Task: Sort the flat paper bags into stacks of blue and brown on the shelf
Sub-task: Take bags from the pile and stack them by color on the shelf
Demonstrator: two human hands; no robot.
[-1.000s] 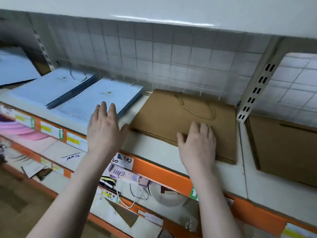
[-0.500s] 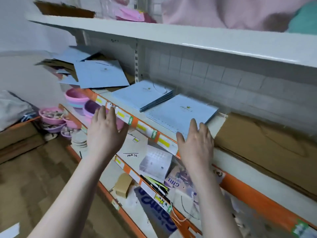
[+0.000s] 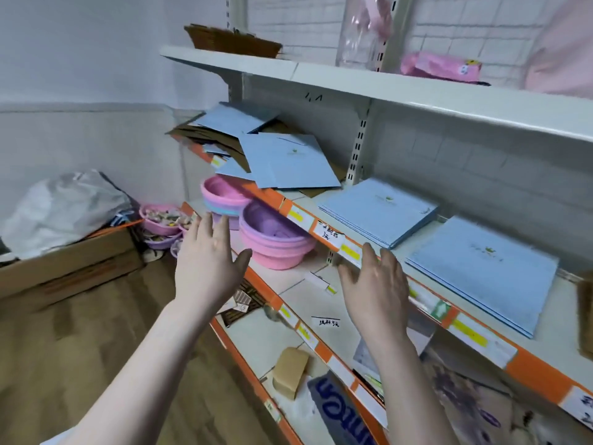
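Observation:
A messy pile of flat blue bags (image 3: 288, 162) and brown bags (image 3: 205, 136) lies mixed at the left end of the middle shelf (image 3: 481, 335). To its right sit two neat blue stacks, one (image 3: 378, 210) near the upright and one (image 3: 481, 271) further right. A sliver of a brown stack (image 3: 585, 316) shows at the right edge. My left hand (image 3: 208, 264) floats open in front of the lower shelf, holding nothing. My right hand (image 3: 375, 284) is open too, fingers near the orange shelf edge, empty.
Pink and purple basins (image 3: 276, 239) stand on the lower shelf under the messy pile. A cardboard box (image 3: 64, 268) with a grey bag sits on the floor at left. A small brown box (image 3: 288, 370) and papers lie on the lower shelf. The top shelf holds pink packs (image 3: 439, 67).
My view has swung left from the brown stack to the messy pile at the shelf's left end. Both hands left the shelf top and now hover empty in front of it.

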